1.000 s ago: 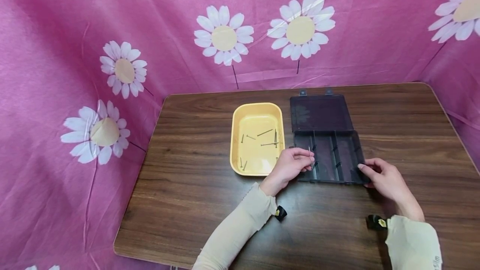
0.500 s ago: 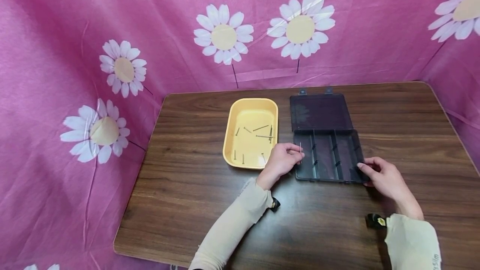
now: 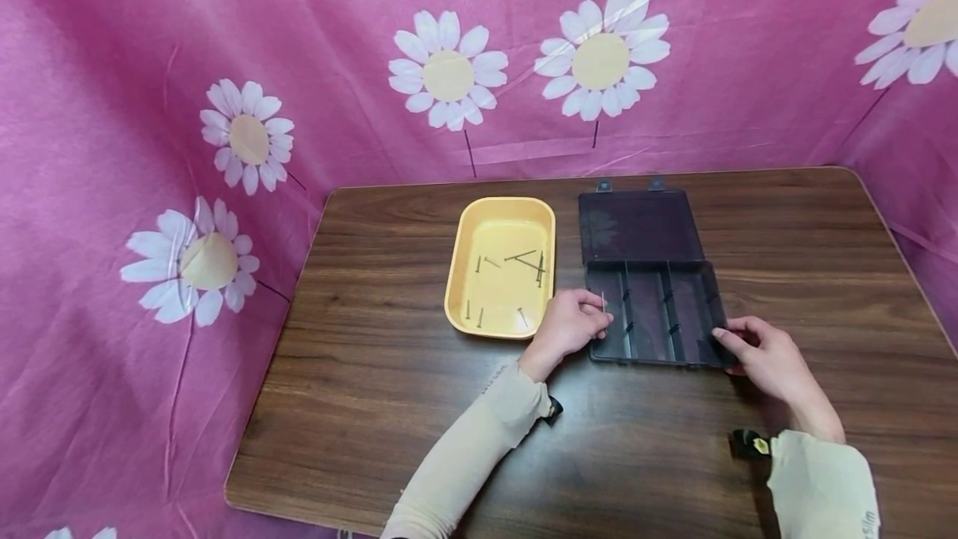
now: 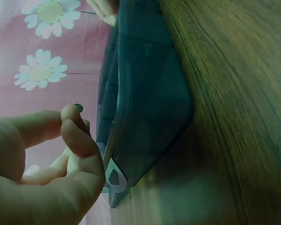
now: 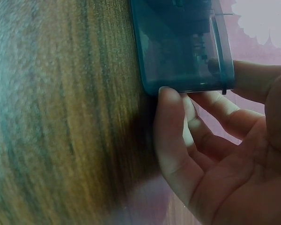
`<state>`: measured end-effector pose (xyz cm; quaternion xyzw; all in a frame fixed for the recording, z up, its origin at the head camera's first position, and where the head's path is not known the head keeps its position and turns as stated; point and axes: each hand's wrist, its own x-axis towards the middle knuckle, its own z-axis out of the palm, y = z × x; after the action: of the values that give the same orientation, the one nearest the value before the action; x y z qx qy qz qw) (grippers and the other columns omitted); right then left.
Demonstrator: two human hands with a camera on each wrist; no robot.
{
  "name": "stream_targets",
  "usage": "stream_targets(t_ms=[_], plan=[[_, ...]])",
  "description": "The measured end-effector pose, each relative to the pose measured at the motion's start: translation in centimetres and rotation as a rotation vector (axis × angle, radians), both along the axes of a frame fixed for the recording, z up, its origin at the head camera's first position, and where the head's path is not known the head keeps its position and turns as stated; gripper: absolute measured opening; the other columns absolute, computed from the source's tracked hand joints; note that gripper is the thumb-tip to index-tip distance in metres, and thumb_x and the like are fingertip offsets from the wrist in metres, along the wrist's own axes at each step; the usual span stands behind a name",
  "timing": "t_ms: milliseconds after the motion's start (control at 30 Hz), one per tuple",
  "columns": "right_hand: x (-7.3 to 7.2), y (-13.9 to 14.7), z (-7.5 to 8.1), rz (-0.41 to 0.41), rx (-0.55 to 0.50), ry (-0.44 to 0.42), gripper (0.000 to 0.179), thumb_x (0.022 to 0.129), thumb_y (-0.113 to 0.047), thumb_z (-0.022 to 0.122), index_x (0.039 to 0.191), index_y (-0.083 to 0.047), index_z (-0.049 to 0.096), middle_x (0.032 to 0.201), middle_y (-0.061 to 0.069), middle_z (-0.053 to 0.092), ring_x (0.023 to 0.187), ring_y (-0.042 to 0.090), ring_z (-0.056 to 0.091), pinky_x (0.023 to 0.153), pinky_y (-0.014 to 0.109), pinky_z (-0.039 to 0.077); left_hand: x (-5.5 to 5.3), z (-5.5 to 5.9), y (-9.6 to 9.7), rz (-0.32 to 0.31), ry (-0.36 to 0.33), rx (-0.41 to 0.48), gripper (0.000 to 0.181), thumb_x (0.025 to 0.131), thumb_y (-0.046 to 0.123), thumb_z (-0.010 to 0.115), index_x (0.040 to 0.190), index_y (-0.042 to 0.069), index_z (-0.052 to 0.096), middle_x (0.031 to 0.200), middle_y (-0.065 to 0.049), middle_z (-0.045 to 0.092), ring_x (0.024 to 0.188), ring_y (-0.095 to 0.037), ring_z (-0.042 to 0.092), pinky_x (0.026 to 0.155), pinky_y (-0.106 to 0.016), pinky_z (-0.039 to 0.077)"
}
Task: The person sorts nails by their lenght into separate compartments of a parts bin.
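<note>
My left hand (image 3: 570,323) pinches a thin metal screw (image 3: 603,302) between thumb and fingertips, beside the left edge of a dark, see-through compartment box (image 3: 651,362). The round screw head (image 4: 78,108) pokes out above the fingertips in the left wrist view. At the box's front right corner, my right hand (image 3: 767,356) grips the wall, with the thumb on top; the right wrist view shows fingers (image 5: 171,136) on both sides of that corner. The box lies with its lid (image 3: 639,227) folded back. Dividers split its base into compartments, and no screws are visible in them.
A yellow tray (image 3: 452,285) holding several loose screws (image 3: 524,317) stands left of the box, close to my left forearm. Both lie on a brown wood-grain table (image 3: 359,373). A pink flowered curtain (image 3: 337,65) hangs behind and at the sides.
The yellow tray has shifted left and back, and some screws inside lie differently. My left hand, holding the screw, moved left from over the box, then slightly right. My right hand stays put.
</note>
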<state>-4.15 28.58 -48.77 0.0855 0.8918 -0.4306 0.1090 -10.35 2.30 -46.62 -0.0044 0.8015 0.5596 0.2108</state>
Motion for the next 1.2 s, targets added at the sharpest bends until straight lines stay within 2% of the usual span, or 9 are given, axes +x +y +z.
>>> stream_targets(t_ms=[167,233,500,667,833,933,1067,1200], plan=[[0.0,0.0,-0.1,-0.002,0.001,-0.004,0.050,0.092,-0.036,0.045,0.115,0.008,0.047,0.104,0.031,0.053,0.056,0.012,0.061,0.053,0.027,0.052,-0.1,-0.2,0.2,-0.026,0.052,-0.098,0.021,0.077,0.010,0.068,0.095,-0.001,0.062,0.060,0.000,0.064,0.044,-0.007,0.057,0.047,-0.019,0.047],[0.0,0.0,-0.1,-0.002,0.004,0.000,0.050,0.092,-0.036,0.045,0.115,0.008,0.047,0.102,0.030,0.053,0.056,0.012,0.060,0.053,0.027,0.052,-0.2,-0.3,0.3,-0.028,0.060,-0.115,0.021,0.077,0.010,0.068,0.094,-0.001,0.062,0.058,0.002,0.063,0.043,-0.006,0.056,0.046,-0.020,0.047],[0.0,-0.2,0.0,0.004,0.083,0.040,0.046,0.092,-0.035,0.046,0.113,0.006,0.050,0.093,0.022,0.057,0.054,0.006,0.056,0.050,0.024,0.048,-0.1,-0.4,0.4,-0.023,0.044,-0.111,0.022,0.076,0.009,0.069,0.094,-0.001,0.061,0.056,0.002,0.062,0.041,-0.006,0.055,0.044,-0.022,0.048],[-0.1,-0.3,0.1,-0.008,0.121,0.092,0.044,0.090,-0.032,0.050,0.113,0.006,0.051,0.094,0.019,0.057,0.058,-0.003,0.047,0.050,0.021,0.045,-0.1,-0.3,0.3,-0.033,0.064,-0.131,0.023,0.077,0.012,0.069,0.095,0.001,0.061,0.054,0.004,0.061,0.041,-0.005,0.055,0.045,-0.021,0.048],[-0.3,-0.2,0.0,-0.033,0.114,0.081,0.047,0.090,-0.034,0.049,0.116,0.004,0.051,0.099,0.018,0.058,0.066,-0.010,0.041,0.054,0.016,0.040,0.2,-0.1,0.0,-0.045,0.081,-0.146,0.025,0.077,0.014,0.069,0.097,0.001,0.062,0.053,0.006,0.061,0.042,-0.004,0.055,0.045,-0.021,0.047],[-0.4,-0.1,-0.2,-0.086,0.034,0.035,0.051,0.089,-0.038,0.050,0.120,0.003,0.049,0.095,-0.002,0.059,0.070,-0.010,0.042,0.058,0.014,0.039,0.4,0.2,-0.1,-0.065,0.081,-0.123,0.026,0.077,0.015,0.069,0.098,0.000,0.062,0.055,0.003,0.063,0.042,-0.004,0.055,0.044,-0.021,0.046],[-0.5,0.1,-0.6,-0.152,-0.134,-0.023,0.054,0.087,-0.041,0.052,0.123,-0.001,0.046,0.089,-0.025,0.048,0.075,-0.007,0.046,0.061,0.014,0.043,0.6,0.6,-0.5,-0.097,0.057,-0.041,0.026,0.078,0.015,0.068,0.098,-0.001,0.063,0.066,-0.008,0.067,0.044,-0.007,0.057,0.046,-0.023,0.048],[-0.6,0.6,-0.8,-0.143,-0.242,-0.051,0.051,0.087,-0.040,0.053,0.122,-0.003,0.046,0.095,-0.025,0.045,0.080,-0.010,0.048,0.064,0.011,0.045,0.6,1.2,-1.3,-0.114,0.019,0.082,0.025,0.078,0.014,0.068,0.098,-0.001,0.063,0.076,-0.018,0.067,0.050,-0.015,0.061,0.052,-0.032,0.053]])
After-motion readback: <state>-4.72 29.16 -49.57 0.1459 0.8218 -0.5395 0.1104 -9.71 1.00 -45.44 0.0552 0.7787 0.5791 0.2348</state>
